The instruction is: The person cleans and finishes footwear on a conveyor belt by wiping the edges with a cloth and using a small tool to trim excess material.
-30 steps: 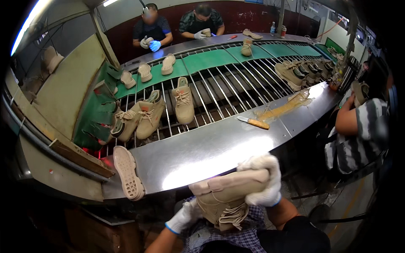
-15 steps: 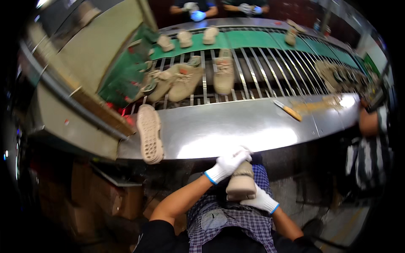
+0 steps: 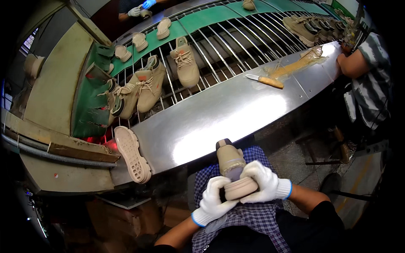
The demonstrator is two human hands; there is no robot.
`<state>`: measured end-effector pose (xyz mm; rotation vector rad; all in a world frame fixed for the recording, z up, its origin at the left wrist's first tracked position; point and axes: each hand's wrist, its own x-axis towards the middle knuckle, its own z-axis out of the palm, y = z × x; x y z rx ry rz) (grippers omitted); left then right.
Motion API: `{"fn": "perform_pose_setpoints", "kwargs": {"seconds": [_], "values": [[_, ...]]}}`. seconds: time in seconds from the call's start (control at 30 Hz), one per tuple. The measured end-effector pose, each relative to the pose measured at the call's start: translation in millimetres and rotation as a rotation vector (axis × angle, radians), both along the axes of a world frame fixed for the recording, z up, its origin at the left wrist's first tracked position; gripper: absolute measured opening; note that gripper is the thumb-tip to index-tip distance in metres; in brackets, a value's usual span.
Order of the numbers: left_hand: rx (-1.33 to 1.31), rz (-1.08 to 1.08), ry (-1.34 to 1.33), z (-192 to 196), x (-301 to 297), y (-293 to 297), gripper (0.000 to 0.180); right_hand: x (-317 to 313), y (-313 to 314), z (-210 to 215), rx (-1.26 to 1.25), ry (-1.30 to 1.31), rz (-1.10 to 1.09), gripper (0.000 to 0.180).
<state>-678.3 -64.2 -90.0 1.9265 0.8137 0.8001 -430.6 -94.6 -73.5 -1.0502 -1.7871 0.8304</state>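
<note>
While over apron [image 3: 257, 213] — shoe [image 3: 231, 161], nr end btwn hands [image 3: 214, 200] [image 3: 265, 182]

White glare covers much of the long silver metal counter [image 3: 198, 130]. Below it lies deep shadow; fisheye distortion bows its edges.

No legible words, brands, numbers or signs. Nearest to labels: small orange patch [image 3: 182, 52] on tongue area of laced tan shoe [image 3: 188, 71] standing on metal bars, second orange patch [image 3: 142, 79] on tan shoe to its left; both too small to read. Tiny reddish spot [image 3: 56, 175] on pale panel [image 3: 72, 173] at left; cannot tell whether sticker or stain.
</note>
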Motion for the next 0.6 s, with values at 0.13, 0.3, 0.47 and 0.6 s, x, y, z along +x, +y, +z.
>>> {"fn": "perform_pose_setpoints", "kwargs": {"seconds": [0.13,0.3,0.47,0.6], "values": [[0.197,0.120,-0.052,-1.3,20.8,2.5,0.078,7.6,12.4,-1.9,0.033,-0.028,0.017,0.077],[0.140,0.113,-0.094,-17.6,25.3,19.7,0.073,16.7,31.6,-15.8,0.013,-0.008,0.021,0.078],[-0.014,0.118,-0.142,-17.9,30.0,27.3,0.065,23.2,43.3,-25.0,-0.093,0.037,0.056,0.080],[-0.100,0.112,-0.140,-15.2,29.2,31.3,0.065,20.7,48.5,-32.9,-0.162,0.088,0.083,0.080]]}}
